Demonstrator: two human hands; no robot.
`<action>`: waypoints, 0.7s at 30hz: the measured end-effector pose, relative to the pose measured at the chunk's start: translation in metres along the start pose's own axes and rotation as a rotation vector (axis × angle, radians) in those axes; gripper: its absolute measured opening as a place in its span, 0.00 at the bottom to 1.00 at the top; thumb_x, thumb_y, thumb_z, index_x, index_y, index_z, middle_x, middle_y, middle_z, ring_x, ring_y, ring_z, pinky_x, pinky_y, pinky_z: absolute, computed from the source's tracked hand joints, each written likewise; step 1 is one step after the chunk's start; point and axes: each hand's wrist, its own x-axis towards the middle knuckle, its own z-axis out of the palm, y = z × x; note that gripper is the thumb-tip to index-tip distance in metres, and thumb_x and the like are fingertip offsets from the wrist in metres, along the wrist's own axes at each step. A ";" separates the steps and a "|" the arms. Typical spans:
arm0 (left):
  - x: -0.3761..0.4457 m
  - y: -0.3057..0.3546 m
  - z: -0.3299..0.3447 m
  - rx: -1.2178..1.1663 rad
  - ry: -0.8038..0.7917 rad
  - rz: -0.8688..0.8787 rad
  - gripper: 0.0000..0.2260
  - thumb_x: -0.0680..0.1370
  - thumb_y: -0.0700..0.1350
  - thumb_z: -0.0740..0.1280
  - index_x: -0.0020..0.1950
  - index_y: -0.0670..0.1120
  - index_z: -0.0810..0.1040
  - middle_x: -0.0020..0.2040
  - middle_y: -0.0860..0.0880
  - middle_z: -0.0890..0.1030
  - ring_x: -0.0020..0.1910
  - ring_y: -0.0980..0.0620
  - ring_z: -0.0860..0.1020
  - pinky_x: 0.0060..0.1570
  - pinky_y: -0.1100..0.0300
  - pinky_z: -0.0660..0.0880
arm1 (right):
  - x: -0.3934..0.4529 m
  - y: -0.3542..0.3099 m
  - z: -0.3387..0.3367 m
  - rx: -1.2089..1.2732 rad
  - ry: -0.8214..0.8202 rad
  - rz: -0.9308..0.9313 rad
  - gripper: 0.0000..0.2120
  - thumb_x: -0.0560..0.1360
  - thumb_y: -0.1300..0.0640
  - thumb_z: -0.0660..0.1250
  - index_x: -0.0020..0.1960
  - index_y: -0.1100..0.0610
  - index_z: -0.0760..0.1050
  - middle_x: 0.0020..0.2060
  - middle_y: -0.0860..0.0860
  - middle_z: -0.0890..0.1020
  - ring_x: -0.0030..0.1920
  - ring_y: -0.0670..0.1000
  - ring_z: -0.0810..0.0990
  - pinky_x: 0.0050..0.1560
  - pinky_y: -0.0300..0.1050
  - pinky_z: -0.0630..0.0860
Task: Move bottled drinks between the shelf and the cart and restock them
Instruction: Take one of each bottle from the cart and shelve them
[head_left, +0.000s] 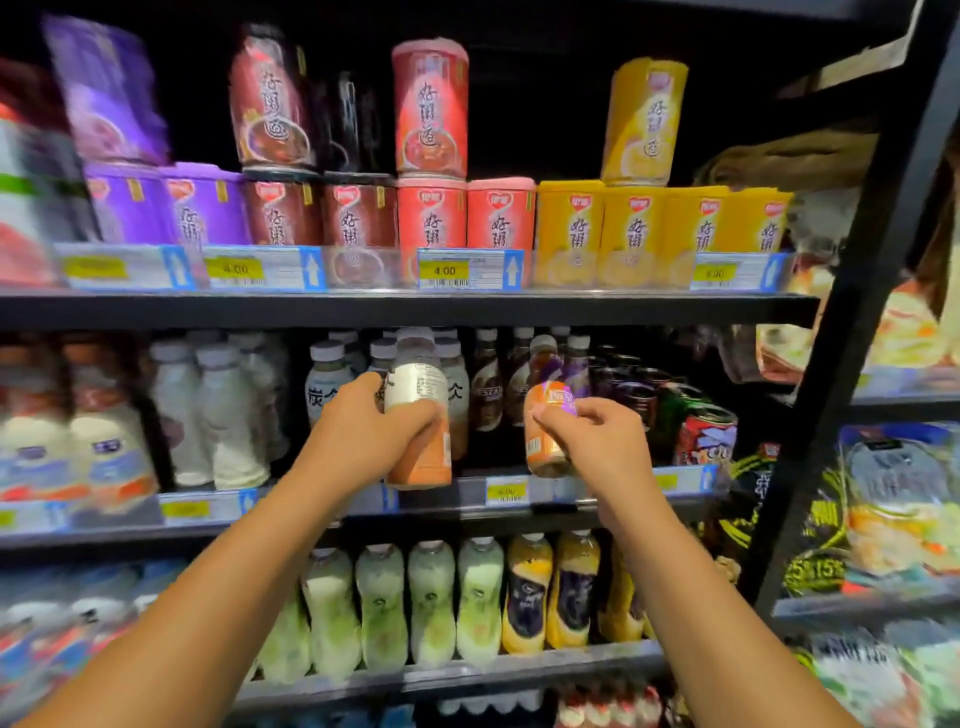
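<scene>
Two hands reach up to the middle shelf (597, 499), each closed around a bottle. The left hand (374, 436) wraps a tall bottle (421, 415) with a white upper label and an orange lower half; its fingers curl round the waist, thumb toward the camera, and the bottle stands nearly upright just in front of the shelf's front row. The right hand (597, 441) pinches a shorter orange bottle (548, 431) with a purple band on its label, fingertips clamped on its upper side, the bottle leaning slightly left. Its base hangs just above the price rail. The two held bottles are near each other but apart.

Behind them on the same shelf stand grey-capped tea bottles (330, 379), brown coffee bottles (485, 384) and dark cans (623, 384), with white milk bottles (223, 410) further left. The top shelf carries stacked cans in purple, maroon, red (431, 109) and yellow (644, 124). Below, pale green bottles (431, 603) and yellow bottles (524, 592) line the lower shelf. Much of the left edge is blurred.
</scene>
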 end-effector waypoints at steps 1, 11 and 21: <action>0.004 -0.001 0.001 0.011 0.007 0.003 0.20 0.67 0.62 0.74 0.48 0.49 0.77 0.43 0.48 0.84 0.43 0.45 0.84 0.45 0.44 0.81 | 0.005 -0.001 0.001 0.024 -0.003 0.014 0.17 0.71 0.48 0.81 0.41 0.61 0.82 0.37 0.55 0.84 0.38 0.52 0.84 0.34 0.45 0.79; 0.021 -0.015 0.024 0.039 0.124 0.022 0.24 0.69 0.57 0.81 0.53 0.48 0.73 0.51 0.51 0.80 0.49 0.49 0.81 0.46 0.48 0.80 | 0.025 -0.001 0.021 -0.101 -0.004 -0.031 0.23 0.67 0.47 0.80 0.57 0.53 0.78 0.50 0.50 0.85 0.48 0.53 0.85 0.53 0.58 0.84; 0.014 -0.027 0.043 0.241 0.185 0.031 0.27 0.68 0.62 0.80 0.51 0.48 0.69 0.46 0.48 0.80 0.45 0.45 0.80 0.39 0.49 0.77 | 0.024 0.019 0.031 -0.548 0.025 -0.139 0.26 0.70 0.40 0.80 0.53 0.53 0.69 0.53 0.51 0.78 0.52 0.57 0.79 0.50 0.57 0.81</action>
